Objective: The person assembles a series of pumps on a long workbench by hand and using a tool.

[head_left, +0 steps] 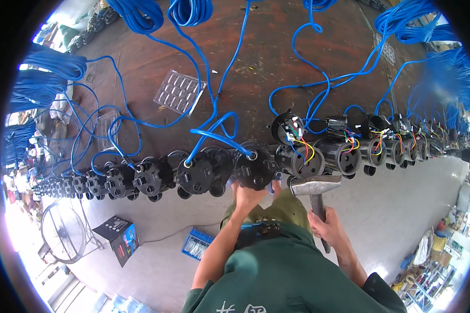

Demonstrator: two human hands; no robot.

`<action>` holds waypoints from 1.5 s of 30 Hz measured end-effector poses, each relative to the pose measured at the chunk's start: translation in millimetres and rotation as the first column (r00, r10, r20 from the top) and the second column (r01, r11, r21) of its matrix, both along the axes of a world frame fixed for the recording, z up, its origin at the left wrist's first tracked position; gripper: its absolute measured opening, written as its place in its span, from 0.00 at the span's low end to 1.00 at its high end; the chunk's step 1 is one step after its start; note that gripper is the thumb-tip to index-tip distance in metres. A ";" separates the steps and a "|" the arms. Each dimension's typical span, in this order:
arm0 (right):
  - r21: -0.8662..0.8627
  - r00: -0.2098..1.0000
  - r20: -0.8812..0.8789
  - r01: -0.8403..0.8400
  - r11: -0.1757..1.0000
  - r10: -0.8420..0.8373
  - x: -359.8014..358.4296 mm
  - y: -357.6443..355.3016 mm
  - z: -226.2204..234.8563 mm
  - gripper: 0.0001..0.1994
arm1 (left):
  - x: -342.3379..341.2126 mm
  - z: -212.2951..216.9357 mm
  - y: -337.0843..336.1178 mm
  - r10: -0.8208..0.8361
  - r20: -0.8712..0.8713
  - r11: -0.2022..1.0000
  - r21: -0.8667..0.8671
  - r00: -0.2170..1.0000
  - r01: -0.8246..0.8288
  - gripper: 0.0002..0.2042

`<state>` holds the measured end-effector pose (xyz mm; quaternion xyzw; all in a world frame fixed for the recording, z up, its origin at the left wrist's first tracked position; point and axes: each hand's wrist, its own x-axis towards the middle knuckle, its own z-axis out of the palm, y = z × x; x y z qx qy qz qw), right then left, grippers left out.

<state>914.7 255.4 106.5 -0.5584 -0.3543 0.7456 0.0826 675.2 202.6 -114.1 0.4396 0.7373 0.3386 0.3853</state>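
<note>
My left hand (247, 196) grips the underside of a black round motor housing (255, 166) at the front edge of a long brown workbench (266, 57). A blue cable (214, 136) enters its capped top. My right hand (326, 225) holds a steel hammer (315, 185) by the handle, its head level just right of that housing. To the right lies an uncapped black housing (300, 159) with coloured wires showing inside. Beside it stands a loose black cap (286, 127).
A row of black housings runs along the bench edge both ways, capped on the left (151, 176), uncapped on the right (381, 148). Coils of blue cable (52, 70) lie on the bench. A clear plastic tray (178, 92) sits mid-bench. A fan (62, 229) and boxes (121, 239) stand on the floor.
</note>
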 end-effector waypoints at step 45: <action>0.604 0.809 0.560 -0.548 0.579 0.181 -74.9 48.9 57.0 0.14 | -36.0 -25.1 -30.6 0.113 0.639 0.911 -0.372 0.761 0.178 0.20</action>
